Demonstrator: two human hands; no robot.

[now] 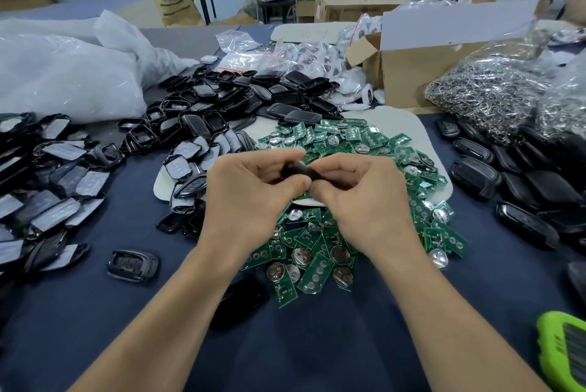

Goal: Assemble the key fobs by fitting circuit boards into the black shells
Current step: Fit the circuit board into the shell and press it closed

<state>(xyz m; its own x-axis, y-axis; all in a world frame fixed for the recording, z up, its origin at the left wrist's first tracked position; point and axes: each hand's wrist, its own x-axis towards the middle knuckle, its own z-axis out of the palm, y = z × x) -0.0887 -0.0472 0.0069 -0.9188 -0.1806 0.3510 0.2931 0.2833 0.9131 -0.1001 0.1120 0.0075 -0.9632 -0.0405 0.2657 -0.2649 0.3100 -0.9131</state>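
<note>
Warehouse clutter of cartons and folding tables backs a dark blue worktop [317, 344] where a worker puts key fobs together. Both hands meet above a heap of green circuit boards [348, 144]. The left hand [253, 198] and right hand [358, 198] each pinch one end of a small black shell [296, 169], the grip of both closed on it with thumb and fingertips, holding it clear of the worktop. Whether a board sits inside cannot be told, as fingers hide most of it.

Loose shells [222, 99] lie piled to the left and behind, some with grey backing. Black fobs [507, 182] lie at right, near a bag of metal rings [485, 96] and an open cardboard box [409, 74].

The shell looks light, stiff and glossy, so it is likely slippery under pressure. Holding it by the long edges would seem safest, leaving the hollow free. The boards look thin and rigid, with coin cells and small parts on them. They are probably best taken by the edges and pressed in evenly rather than bent.
</note>
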